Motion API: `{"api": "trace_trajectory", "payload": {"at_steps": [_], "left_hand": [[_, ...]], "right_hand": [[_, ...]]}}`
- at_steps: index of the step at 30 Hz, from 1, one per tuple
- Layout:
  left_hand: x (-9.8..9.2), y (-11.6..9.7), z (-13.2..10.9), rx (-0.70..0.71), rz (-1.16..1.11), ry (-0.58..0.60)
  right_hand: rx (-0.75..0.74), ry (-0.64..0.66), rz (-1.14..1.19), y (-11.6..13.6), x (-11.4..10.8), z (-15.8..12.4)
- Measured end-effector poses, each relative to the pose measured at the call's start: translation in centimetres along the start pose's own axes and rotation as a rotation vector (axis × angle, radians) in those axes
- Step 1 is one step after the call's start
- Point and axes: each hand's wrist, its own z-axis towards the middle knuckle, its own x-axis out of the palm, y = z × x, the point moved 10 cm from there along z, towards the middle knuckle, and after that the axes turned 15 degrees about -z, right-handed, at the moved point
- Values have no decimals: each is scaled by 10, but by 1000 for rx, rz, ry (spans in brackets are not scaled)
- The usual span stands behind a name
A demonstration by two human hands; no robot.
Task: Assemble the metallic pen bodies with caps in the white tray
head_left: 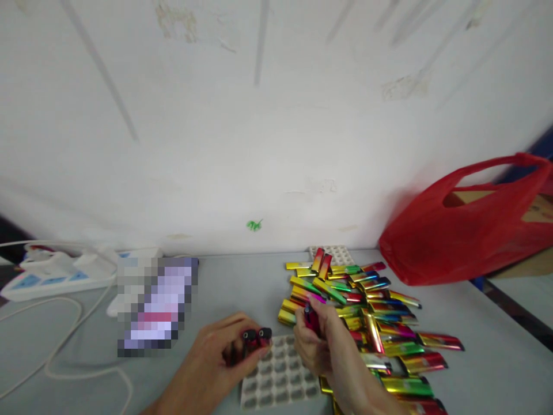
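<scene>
My left hand (pixel 218 349) is closed around two dark red lighters (pixel 256 337), their black tops poking out over a white tray with rows of square holes (pixel 280 386). My right hand (pixel 322 346) is closed on another dark red lighter (pixel 311 318) held upright, right beside the left hand. Just behind and to the right of my right hand lies a heap of several shiny metallic lighters (pixel 367 311) in gold, green, red and blue on the grey table (pixel 242 288).
A second holed white tray (pixel 334 252) stands at the wall behind the heap. A red plastic bag (pixel 462 230) covers a cardboard box at the right. A white power strip (pixel 56 274) with cables (pixel 64 346) lies at the left, next to a blurred-out object (pixel 155 305).
</scene>
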Motion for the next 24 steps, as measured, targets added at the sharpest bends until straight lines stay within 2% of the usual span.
{"api": "trace_trajectory", "payload": {"at_steps": [3,14,21,24], "left_hand": [[1,2,0,-1,3,3],[0,1,0,-10,3,-11],[0,-1,2,13,5,-15],[0,-1,1,2,11,-9]], "right_hand": [[18,62,-14,-9,0,6],[84,73,-104,-19,-6,8],[56,-26,-81,-20,-11,0],[92,50,-94,-25,-6,6]]}}
